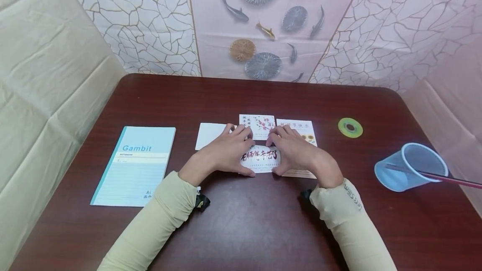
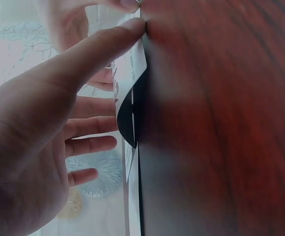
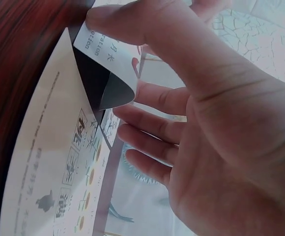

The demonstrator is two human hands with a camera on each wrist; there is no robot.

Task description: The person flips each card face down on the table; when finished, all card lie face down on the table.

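2 hands [image 1: 228,149] [image 1: 298,150] pinch 1 lettered card [image 1: 260,161] (bowed upward) on the red table [image 1: 256,225].

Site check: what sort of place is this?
Probably a makeshift desk nook, maybe set up for recording. Wrinkled sheeting and a patterned backdrop close in a dark wood-look table, with a notebook and printed cards on it.

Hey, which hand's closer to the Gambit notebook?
Left. The left hand is right of the notebook, gripping the bowed card; the right hand grips its other end, farther right.
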